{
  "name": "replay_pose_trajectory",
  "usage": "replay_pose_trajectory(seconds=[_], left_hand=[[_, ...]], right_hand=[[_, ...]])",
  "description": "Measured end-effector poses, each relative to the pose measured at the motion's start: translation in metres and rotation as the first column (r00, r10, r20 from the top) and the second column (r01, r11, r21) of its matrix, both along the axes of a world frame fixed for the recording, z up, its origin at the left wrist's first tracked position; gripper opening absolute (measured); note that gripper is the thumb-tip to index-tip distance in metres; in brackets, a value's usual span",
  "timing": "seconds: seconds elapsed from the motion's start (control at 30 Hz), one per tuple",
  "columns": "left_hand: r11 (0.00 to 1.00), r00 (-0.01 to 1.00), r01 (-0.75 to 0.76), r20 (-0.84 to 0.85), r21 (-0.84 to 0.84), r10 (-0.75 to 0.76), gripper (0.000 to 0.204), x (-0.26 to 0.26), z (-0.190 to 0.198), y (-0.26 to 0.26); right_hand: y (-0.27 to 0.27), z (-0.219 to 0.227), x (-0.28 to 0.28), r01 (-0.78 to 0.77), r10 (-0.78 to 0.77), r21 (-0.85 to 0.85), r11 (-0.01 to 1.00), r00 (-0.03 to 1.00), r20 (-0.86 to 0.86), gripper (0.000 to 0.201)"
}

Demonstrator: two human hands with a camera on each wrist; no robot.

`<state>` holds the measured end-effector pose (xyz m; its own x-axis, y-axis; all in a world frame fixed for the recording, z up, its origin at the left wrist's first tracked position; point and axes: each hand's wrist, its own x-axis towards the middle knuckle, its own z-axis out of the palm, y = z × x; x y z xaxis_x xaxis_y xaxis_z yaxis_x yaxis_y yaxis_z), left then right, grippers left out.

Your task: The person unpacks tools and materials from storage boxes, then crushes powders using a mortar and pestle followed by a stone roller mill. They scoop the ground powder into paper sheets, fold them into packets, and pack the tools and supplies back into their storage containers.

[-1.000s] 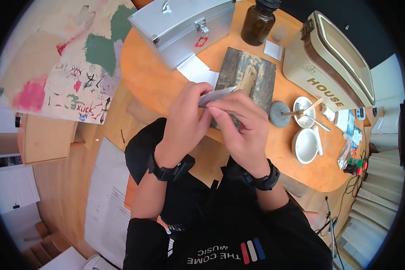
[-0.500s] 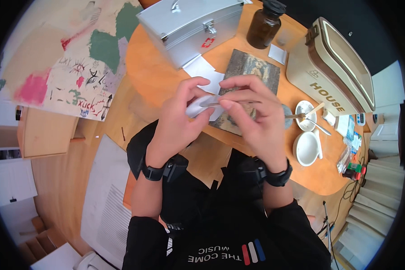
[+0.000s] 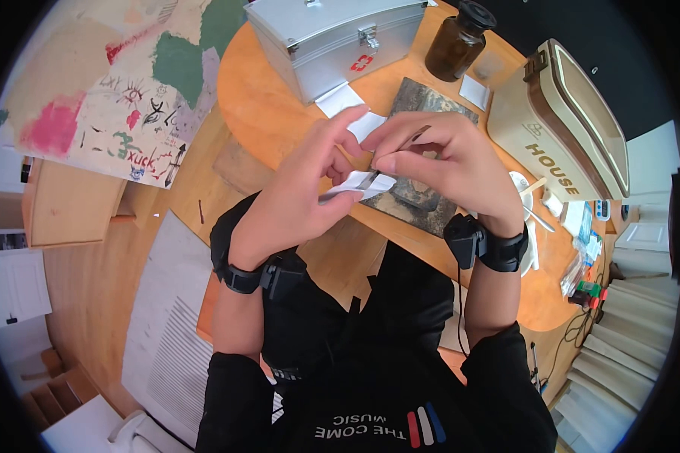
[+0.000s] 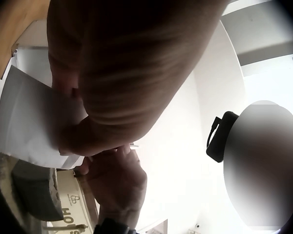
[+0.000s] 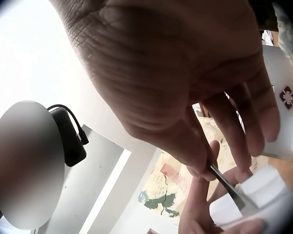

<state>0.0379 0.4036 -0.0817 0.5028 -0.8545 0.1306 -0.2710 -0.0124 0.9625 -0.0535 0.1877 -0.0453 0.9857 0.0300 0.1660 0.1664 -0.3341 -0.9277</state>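
On my head view I see a silver first-aid case (image 3: 340, 41) beside a brown glass bottle (image 3: 459, 44), a cream "HOUSE" box (image 3: 563, 121), and a painted poster (image 3: 121, 90) left of the round wooden table (image 3: 268, 113).

A lived-in room of a home, used for craft or hobby work, is suggested. Just beyond the hands, a round wooden table (image 3: 279, 113) is crowded with a metal first-aid case (image 3: 340, 41), a brown glass bottle (image 3: 457, 45) and a beige box marked HOUSE (image 3: 567, 128). To the left of the hands, a painted, scribbled sheet (image 3: 121, 98) is spread over a wooden floor (image 3: 91, 287).
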Motion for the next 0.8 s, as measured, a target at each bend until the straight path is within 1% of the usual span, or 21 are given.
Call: replay_pose_trajectory(seconds=[0.03, 0.1, 0.13, 0.17, 0.2, 0.23, 0.27, 0.3, 0.33, 0.37, 0.4, 0.43, 0.47, 0.5, 0.57, 0.6, 0.63, 0.67, 0.7, 0.77, 0.8], left_hand=[[1.000, 0.997, -0.006, -0.079, -0.030, 0.004, 0.088, 0.000, 0.001, 0.000], [0.999, 0.993, -0.013, -0.115, -0.049, 0.007, 0.089, 0.000, 0.004, 0.001], [0.998, 0.988, -0.027, -0.152, -0.065, 0.016, 0.090, 0.001, 0.006, 0.002], [0.997, 0.989, -0.031, -0.145, -0.068, 0.021, 0.090, 0.001, 0.004, 0.002], [0.989, 0.997, -0.081, 0.003, -0.123, 0.082, 0.089, 0.001, 0.001, 0.001], [0.975, 0.978, -0.121, 0.148, -0.184, 0.149, 0.089, 0.001, -0.001, 0.000], [0.975, 0.976, -0.122, 0.154, -0.186, 0.152, 0.089, 0.001, -0.001, -0.002], [0.962, 0.846, -0.221, 0.459, -0.161, 0.271, 0.088, 0.001, 0.000, -0.006], [0.933, 0.614, -0.318, 0.713, -0.169, 0.338, 0.087, 0.000, 0.000, -0.009], [0.933, 0.613, -0.318, 0.715, -0.168, 0.338, 0.087, -0.001, -0.002, -0.012], [0.935, 0.602, -0.310, 0.725, -0.174, 0.335, 0.084, -0.002, -0.007, -0.014], [0.937, 0.591, -0.300, 0.736, -0.181, 0.331, 0.080, -0.002, -0.011, -0.015], [0.939, 0.589, -0.294, 0.739, -0.180, 0.326, 0.080, -0.001, -0.013, -0.014], [0.939, 0.608, -0.289, 0.722, -0.185, 0.329, 0.076, -0.001, -0.014, -0.013], [0.942, 0.634, -0.276, 0.701, -0.189, 0.326, 0.071, -0.005, -0.014, -0.016], [0.932, 0.649, -0.302, 0.673, -0.200, 0.354, 0.068, -0.008, -0.010, -0.019], [0.921, 0.662, -0.330, 0.644, -0.208, 0.383, 0.066, -0.011, -0.008, -0.021], [0.923, 0.664, -0.324, 0.645, -0.206, 0.377, 0.066, -0.012, -0.009, -0.023], [0.914, 0.641, -0.341, 0.657, -0.221, 0.398, 0.065, -0.013, -0.012, -0.024], [0.906, 0.617, -0.352, 0.669, -0.236, 0.414, 0.064, -0.013, -0.019, -0.024], [0.917, 0.638, -0.320, 0.662, -0.237, 0.394, 0.065, -0.011, -0.020, -0.022]], right_hand=[[0.000, 0.001, -0.001, 0.003, -0.003, -0.002, 1.000, 1.000, 0.001, 0.007], [0.004, 0.003, -0.004, -0.066, 0.059, -0.035, 0.997, 0.983, -0.174, 0.009], [0.010, 0.001, -0.007, -0.034, 0.028, -0.051, 0.998, 0.994, -0.102, 0.011], [0.016, 0.000, -0.010, -0.038, 0.033, -0.054, 0.998, 0.995, -0.096, 0.011], [0.021, 0.000, -0.014, 0.066, -0.062, 0.041, 0.997, 0.993, -0.103, 0.011], [0.026, -0.001, -0.017, 0.170, -0.154, 0.135, 0.976, 0.981, -0.118, 0.012], [0.029, -0.007, -0.018, 0.233, -0.223, 0.226, 0.946, 0.972, -0.072, 0.012], [0.033, -0.010, -0.021, 0.232, -0.222, 0.227, 0.946, 0.973, -0.067, 0.012], [0.037, -0.012, -0.023, 0.266, -0.261, 0.336, 0.903, 0.963, -0.062, 0.012], [0.040, -0.014, -0.025, 0.294, -0.298, 0.442, 0.847, 0.953, -0.064, 0.011], [0.044, -0.017, -0.026, 0.293, -0.297, 0.446, 0.846, 0.953, -0.064, 0.011], [0.047, -0.019, -0.027, 0.352, -0.389, 0.305, 0.885, 0.919, 0.069, 0.011], [0.049, -0.020, -0.028, 0.426, -0.454, 0.165, 0.889, 0.865, 0.214, 0.010], [0.049, -0.021, -0.028, 0.434, -0.462, 0.168, 0.885, 0.860, 0.216, 0.010], [0.050, -0.021, -0.029, 0.474, -0.467, 0.085, 0.876, 0.794, 0.389, 0.008], [0.053, -0.019, -0.032, 0.481, -0.473, 0.084, 0.873, 0.791, 0.389, 0.008], [0.058, -0.015, -0.035, 0.455, -0.508, 0.239, 0.858, 0.819, 0.265, 0.007], [0.062, -0.014, -0.037, 0.435, -0.518, 0.391, 0.811, 0.844, 0.136, 0.007], [0.063, -0.016, -0.036, 0.440, -0.524, 0.394, 0.807, 0.841, 0.136, 0.007], [0.062, -0.023, -0.032, 0.526, -0.541, 0.162, 0.835, 0.730, 0.419, 0.006], [0.061, -0.022, -0.032, 0.530, -0.545, 0.166, 0.832, 0.726, 0.420, 0.006]])
